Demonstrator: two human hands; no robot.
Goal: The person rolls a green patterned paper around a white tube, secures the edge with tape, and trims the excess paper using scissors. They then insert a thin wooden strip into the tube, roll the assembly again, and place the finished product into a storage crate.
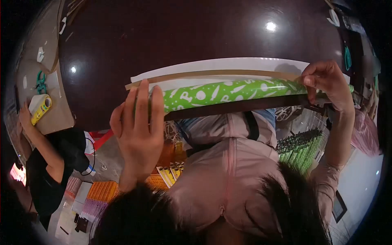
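Note:
A green roll point(232, 93) with white letters and shapes lies along the near edge of the dark table. White paper point(220, 64) and a long brown strip point(204, 74) stretch behind it. My left hand point(141, 118) rests over the roll's left end, its fingers extended and apart. At the other end, my right hand point(324, 83) has thumb and forefinger pinched together by the edge of the paper and roll; what lies between the fingertips is too small to make out.
At the left, a co-worker's hand point(25, 116) is at a yellow roll point(42, 109), near green-handled scissors point(41, 83). Another green tool point(347, 57) lies at the right. Below the table stand bundled green rolls point(300, 153) and an orange crate point(101, 191).

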